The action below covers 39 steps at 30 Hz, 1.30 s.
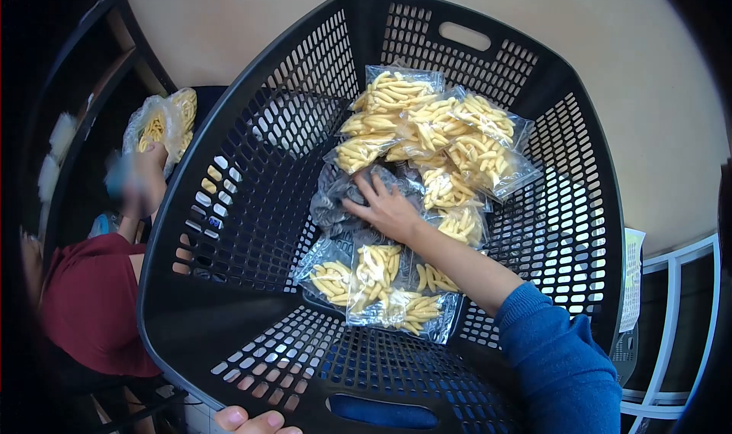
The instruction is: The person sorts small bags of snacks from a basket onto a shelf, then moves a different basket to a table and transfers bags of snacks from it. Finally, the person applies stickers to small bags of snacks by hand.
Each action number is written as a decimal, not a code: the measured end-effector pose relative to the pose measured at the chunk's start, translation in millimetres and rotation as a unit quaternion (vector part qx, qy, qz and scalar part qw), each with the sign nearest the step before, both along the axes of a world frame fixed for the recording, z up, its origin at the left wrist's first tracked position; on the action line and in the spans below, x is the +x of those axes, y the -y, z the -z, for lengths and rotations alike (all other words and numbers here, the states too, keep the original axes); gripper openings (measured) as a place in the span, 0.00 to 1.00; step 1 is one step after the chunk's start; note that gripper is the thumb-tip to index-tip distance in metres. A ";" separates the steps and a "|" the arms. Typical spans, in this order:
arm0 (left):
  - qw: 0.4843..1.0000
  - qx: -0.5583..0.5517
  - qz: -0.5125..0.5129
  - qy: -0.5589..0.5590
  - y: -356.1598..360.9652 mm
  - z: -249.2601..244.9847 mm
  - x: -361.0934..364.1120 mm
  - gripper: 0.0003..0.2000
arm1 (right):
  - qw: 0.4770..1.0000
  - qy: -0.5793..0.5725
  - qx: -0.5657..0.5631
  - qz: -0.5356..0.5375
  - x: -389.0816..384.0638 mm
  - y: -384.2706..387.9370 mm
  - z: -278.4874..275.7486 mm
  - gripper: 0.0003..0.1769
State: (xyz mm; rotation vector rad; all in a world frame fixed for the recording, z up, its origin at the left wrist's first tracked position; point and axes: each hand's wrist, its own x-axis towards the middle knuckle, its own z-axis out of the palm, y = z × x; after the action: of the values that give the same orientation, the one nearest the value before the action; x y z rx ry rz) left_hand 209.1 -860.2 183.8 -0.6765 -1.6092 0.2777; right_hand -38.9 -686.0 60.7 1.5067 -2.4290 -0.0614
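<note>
A large black plastic basket (252, 243) with slotted walls fills the middle of the view. My left hand (255, 421) is at its near rim, fingers curled over the edge; only the fingertips show. My right hand (387, 209), in a blue sleeve, reaches down inside. Its fingers are spread on a crumpled dark grey plastic bag (332, 198), whose contents I cannot make out. Clear packets of yellow finger-shaped pieces (400, 91) are heaped beyond that hand. Several more such packets (377, 270) lie on the near side of it.
At the left, a person in a dark red garment (91, 304) has a blurred hand (141, 179) by a clear bag of yellow pieces (160, 125). A dark shelf rack (91, 106) stands behind. On the right are a white metal frame (671, 327) and a printed sheet (631, 278).
</note>
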 end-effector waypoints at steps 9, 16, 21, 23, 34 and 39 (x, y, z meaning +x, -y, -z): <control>1.000 -0.016 -0.019 -0.013 9.8 4.6 -15.9 0.22 | 0.991 0.021 -0.018 -0.131 5.0 6.5 -35.3 0.25; 0.998 -0.027 -0.043 -0.027 18.9 1.2 -11.5 0.23 | 0.975 0.035 -0.029 -0.217 -1.9 6.9 -112.3 0.29; 0.996 -0.027 -0.065 -0.055 18.8 2.4 -5.4 0.23 | 0.966 -0.009 -0.138 -0.216 -10.2 -2.7 -187.7 0.31; 0.995 -0.030 -0.074 -0.065 18.4 2.3 -2.1 0.23 | 0.968 -0.083 -0.160 -0.177 -12.1 -22.6 -223.8 0.33; 0.993 -0.029 -0.043 -0.104 -6.6 -15.6 -15.7 0.24 | 0.927 -0.307 -0.169 0.133 -3.4 -250.7 -351.3 0.31; 0.993 0.012 -0.006 -0.116 -14.0 -23.4 -26.7 0.26 | 0.905 -0.240 -0.193 0.292 18.3 -344.0 -285.3 0.31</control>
State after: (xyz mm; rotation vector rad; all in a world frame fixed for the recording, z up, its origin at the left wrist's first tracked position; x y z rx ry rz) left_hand 182.4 -846.2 207.2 -0.5929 -1.3923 0.3330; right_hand -20.6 -342.0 346.0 0.4860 -2.2122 -0.0588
